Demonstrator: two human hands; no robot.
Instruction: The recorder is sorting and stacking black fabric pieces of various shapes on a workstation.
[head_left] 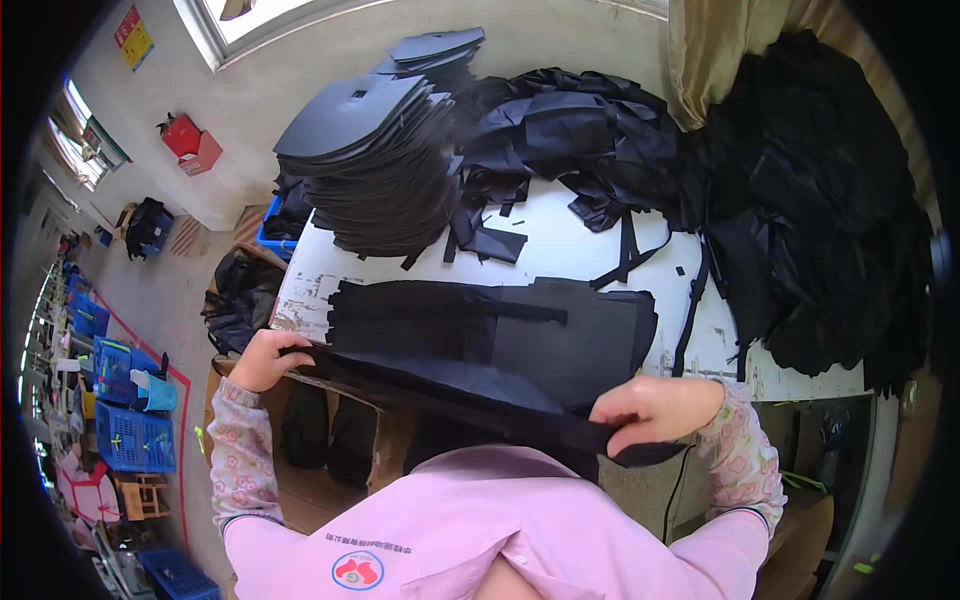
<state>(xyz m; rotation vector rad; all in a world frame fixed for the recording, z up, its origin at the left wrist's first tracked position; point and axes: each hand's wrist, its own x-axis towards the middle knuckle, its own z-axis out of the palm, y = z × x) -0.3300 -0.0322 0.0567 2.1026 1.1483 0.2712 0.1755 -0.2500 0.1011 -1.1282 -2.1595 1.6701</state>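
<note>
Between my two hands a black fabric piece (pixel 440 392) is stretched along the table's front edge, close to my body. My left hand (pixel 262 360) pinches its left end between thumb and fingers. At the other end my right hand (pixel 655 412) grips the cloth, with the fingers curled over its edge. Just beyond, a flat dark panel (pixel 575 335) lies on the white table with black fabric over its left part. A black strip (pixel 530 312) runs across it. The part of the panel nearest me is hidden by the cloth I hold.
A tall stack of dark grey panels (pixel 370 170) stands at the table's back left. Heaped black fabric (pixel 580 125) lies at the back, and a larger black pile (pixel 820 200) hangs over the right side. Blue baskets (pixel 135 437) stand on the floor at left.
</note>
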